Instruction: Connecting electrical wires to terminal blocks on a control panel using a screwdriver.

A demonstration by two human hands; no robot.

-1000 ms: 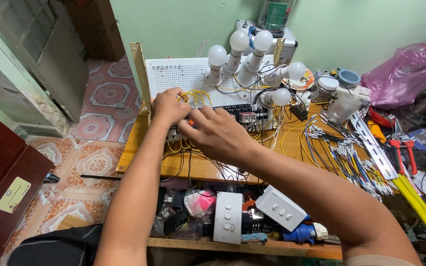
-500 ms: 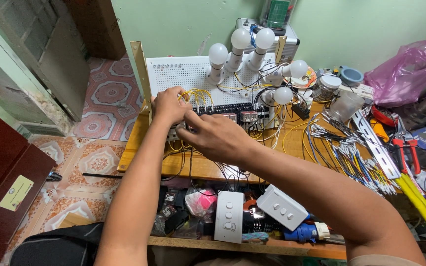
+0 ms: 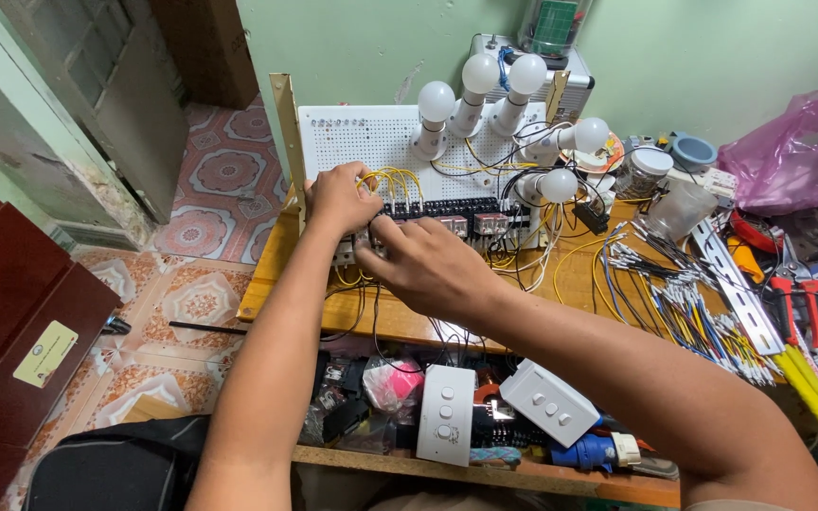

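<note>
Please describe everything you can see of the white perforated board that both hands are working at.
The white perforated board stands nearly upright at the back of the wooden table, against the green wall. It looks like plastic or painted metal, dotted with small holes. White bulbs in sockets are mounted on it, with a row of dark terminal blocks along its lower edge and yellow and black wires. The left hand and right hand meet at its lower left.
</note>
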